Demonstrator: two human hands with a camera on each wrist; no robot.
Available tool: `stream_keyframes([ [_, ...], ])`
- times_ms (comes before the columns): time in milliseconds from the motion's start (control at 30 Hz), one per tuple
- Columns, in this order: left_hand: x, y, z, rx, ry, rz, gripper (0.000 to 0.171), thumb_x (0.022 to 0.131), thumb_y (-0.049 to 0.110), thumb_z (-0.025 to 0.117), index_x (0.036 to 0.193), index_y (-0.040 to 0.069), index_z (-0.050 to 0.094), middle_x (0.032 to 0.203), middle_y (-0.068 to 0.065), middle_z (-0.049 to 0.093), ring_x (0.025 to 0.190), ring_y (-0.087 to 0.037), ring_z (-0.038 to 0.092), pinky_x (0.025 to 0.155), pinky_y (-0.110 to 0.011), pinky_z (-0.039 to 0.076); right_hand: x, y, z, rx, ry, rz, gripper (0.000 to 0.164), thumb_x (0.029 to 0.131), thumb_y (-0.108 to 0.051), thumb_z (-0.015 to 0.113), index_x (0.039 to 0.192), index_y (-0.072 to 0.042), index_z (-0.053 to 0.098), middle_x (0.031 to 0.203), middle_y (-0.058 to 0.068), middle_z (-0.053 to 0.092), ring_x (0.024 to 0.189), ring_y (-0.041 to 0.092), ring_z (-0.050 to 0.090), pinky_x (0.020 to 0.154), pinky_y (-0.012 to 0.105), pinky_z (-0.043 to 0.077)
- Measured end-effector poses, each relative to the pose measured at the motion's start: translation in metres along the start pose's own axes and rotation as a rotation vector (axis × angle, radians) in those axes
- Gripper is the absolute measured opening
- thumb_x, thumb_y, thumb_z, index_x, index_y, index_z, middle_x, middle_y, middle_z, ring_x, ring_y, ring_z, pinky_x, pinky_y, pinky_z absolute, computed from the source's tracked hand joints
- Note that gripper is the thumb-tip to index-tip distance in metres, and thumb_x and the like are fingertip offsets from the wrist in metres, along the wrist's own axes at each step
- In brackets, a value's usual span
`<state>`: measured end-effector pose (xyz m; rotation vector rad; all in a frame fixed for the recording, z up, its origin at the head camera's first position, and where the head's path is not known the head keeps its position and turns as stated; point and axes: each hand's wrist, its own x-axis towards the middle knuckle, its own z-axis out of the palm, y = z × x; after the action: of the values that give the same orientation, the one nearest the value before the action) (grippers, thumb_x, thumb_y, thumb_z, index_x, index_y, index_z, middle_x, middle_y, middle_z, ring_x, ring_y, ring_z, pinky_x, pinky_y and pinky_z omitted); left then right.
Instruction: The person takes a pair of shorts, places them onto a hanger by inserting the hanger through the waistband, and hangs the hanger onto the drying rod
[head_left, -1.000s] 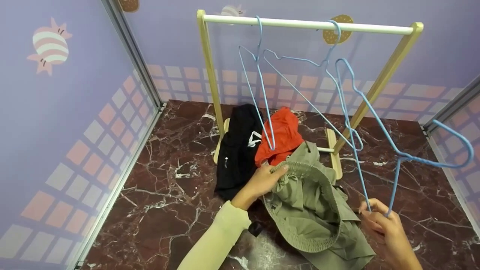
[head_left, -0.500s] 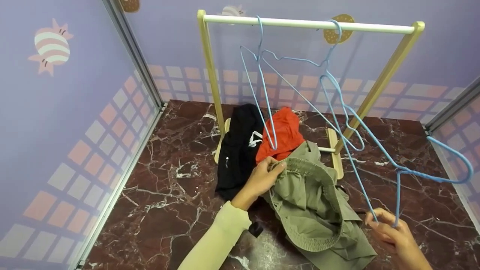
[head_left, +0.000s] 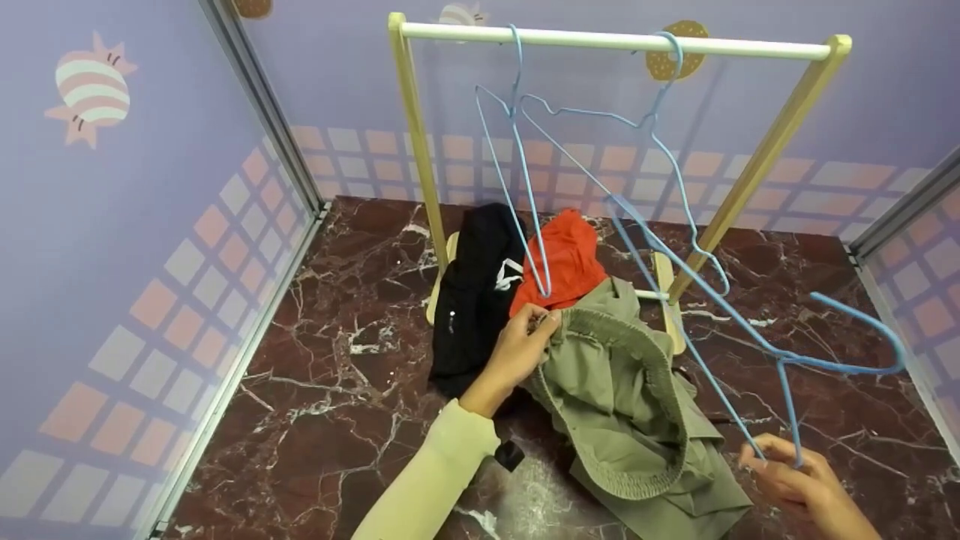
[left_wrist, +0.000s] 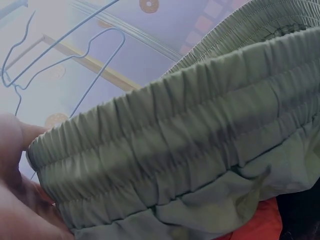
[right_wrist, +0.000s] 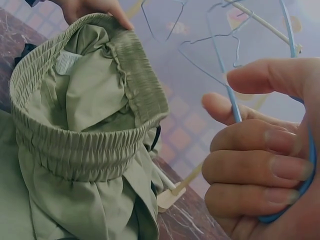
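My left hand (head_left: 519, 346) pinches the elastic waistband of olive-green pants (head_left: 611, 401), whose waist opening gapes upward. In the left wrist view the gathered waistband (left_wrist: 165, 135) fills the middle, with the thumb and fingers at its left end. My right hand (head_left: 799, 480) grips a blue wire hanger (head_left: 739, 319) by one end; its hook points right and its other end reaches up and left, past the pants. In the right wrist view the fingers (right_wrist: 250, 165) curl round the hanger wire, and the pants (right_wrist: 90, 145) stand to the left, with a white label inside.
A rack with a white rail (head_left: 585, 39) holds a narrow-turned blue hanger (head_left: 525, 172) and another blue hanger (head_left: 667, 142). Black clothing (head_left: 476, 307) and a red garment (head_left: 566, 259) lie on the marbled floor (head_left: 322, 420) below. Purple wall panels (head_left: 112, 247) enclose the area.
The right-hand hanger has swung down, its far end moving left and lower. My right hand has shifted slightly right and down. The left hand has raised the waistband a little.
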<state>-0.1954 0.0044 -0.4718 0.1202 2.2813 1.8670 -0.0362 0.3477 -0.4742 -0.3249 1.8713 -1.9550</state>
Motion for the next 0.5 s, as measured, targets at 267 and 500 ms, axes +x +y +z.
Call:
stream_keyframes([
  [267, 0.006, -0.001, -0.007, 0.031, 0.065, 0.059, 0.029, 0.092, 0.041, 0.049, 0.100, 0.013, 0.055, 0.092, -0.001, 0.055, 0.082, -0.012, 0.050, 0.075, -0.028, 0.041, 0.000, 0.003, -0.007, 0.034, -0.081, 0.046, 0.035, 0.097, 0.004, 0.023, 0.113, -0.003, 0.054, 0.052, 0.011, 0.016, 0.040, 0.021, 0.010, 0.034, 0.031, 0.014],
  [500, 0.010, 0.000, -0.012, 0.017, 0.089, 0.052, 0.030, 0.091, 0.042, 0.051, 0.097, 0.013, 0.057, 0.082, 0.003, 0.052, 0.076, -0.010, 0.049, 0.071, -0.025, 0.040, -0.002, 0.006, -0.014, -0.004, -0.115, 0.079, 0.034, 0.098, 0.002, 0.023, 0.114, 0.003, 0.053, 0.053, 0.012, 0.018, 0.039, 0.022, 0.010, 0.033, 0.030, 0.014],
])
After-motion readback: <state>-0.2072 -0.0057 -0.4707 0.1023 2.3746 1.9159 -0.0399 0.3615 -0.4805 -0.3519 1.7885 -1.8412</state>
